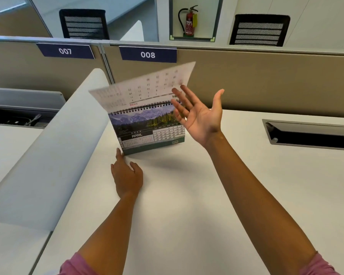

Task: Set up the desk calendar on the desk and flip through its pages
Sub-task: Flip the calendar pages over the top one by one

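The desk calendar [147,132] stands upright on the white desk [187,205], showing the April page with a mountain photo. One page [143,88] is lifted above the spiral binding, blurred and bent backward. My right hand [199,116] is raised palm-up with fingers spread, its fingertips at the lifted page's right edge. My left hand [126,173] rests flat on the desk, a fingertip touching the calendar's lower left corner.
A white rounded divider [54,155] runs along the left of the desk. A tan partition [266,80] with signs 007 and 008 stands behind. A cable slot [310,133] opens in the desk at right. Chairs and a fire extinguisher [190,20] lie beyond.
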The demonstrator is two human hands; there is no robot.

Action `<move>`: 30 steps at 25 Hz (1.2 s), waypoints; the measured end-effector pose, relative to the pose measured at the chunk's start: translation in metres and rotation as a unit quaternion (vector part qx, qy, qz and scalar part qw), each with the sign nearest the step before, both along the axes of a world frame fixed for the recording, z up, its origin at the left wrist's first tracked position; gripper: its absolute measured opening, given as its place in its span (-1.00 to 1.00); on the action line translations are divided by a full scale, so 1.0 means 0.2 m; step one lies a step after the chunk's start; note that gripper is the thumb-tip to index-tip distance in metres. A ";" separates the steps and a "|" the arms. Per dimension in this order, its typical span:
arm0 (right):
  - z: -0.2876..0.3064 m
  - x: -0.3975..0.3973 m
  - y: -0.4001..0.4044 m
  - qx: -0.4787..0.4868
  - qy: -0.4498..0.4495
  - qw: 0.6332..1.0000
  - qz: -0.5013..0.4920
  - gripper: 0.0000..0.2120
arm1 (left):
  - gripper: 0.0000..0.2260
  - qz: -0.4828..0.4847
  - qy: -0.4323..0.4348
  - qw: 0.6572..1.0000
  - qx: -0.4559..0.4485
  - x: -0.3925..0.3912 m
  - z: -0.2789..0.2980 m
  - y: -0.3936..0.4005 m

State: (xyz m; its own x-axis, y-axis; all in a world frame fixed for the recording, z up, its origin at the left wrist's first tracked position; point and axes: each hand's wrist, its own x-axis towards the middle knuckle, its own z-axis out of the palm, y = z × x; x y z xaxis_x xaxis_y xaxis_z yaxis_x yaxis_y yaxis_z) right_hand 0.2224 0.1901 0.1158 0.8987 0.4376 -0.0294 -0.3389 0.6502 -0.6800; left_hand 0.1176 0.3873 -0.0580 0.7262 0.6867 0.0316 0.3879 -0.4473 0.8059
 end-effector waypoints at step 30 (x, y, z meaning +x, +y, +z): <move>-0.48 -0.12 0.03 -0.509 -0.054 0.853 -0.099 -0.55 | -0.46 0.002 -0.029 0.999 0.037 0.00 0.01 -0.01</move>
